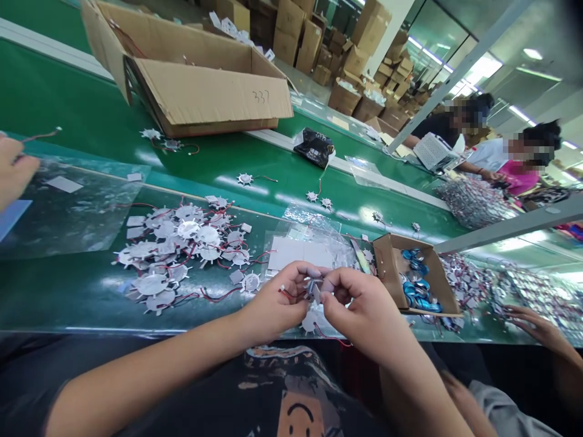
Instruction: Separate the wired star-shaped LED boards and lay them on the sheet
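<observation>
Close in front of my body, my left hand pinches a small grey wired part whose red lead shows by its fingers. My right hand meets it from the other side, thumb and fingertips closed on the same part. Fingers cover much of the part, so its full shape is hidden. Just under the hands, a pale round disc lies on the bench. A pile of silvery spoked discs with red wires spreads to the left. Behind my hands are white card sheets on clear plastic.
An open cardboard box stands on the green conveyor beside a black packet. To the right, a small carton holds blue wire coils. Another person's hand is at left, another at right.
</observation>
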A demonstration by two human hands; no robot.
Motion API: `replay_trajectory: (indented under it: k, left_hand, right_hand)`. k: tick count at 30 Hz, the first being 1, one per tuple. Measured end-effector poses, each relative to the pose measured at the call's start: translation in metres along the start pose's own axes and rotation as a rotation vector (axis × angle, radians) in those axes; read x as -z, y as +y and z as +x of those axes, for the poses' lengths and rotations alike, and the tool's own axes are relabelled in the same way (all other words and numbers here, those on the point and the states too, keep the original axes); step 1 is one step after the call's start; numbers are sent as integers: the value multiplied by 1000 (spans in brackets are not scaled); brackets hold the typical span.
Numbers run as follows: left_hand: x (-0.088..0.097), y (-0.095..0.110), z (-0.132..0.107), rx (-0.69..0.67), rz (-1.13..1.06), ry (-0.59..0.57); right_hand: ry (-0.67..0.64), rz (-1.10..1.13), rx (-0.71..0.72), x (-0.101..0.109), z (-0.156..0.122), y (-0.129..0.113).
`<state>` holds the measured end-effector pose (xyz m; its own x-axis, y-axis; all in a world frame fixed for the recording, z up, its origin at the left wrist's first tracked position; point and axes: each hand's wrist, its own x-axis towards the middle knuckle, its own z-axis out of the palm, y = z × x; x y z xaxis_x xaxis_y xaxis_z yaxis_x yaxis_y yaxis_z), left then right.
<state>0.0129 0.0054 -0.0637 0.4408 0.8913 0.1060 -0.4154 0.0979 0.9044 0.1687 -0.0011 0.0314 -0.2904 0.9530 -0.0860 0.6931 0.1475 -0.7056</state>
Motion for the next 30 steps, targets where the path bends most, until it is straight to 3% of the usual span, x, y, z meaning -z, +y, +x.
replay_trajectory:
  k: [7,22,30]
  left_hand:
    - [-3,-6,2,-80,-97,13]
    - [0,0,-2,-64,-150,-8]
    - [-4,5,-1,-33,-160,10]
  right_hand:
    - [11,-68,-19,-1,2,-3]
    - [105,-181,232,2,7,16]
    - [82,-184,136,5,6,17]
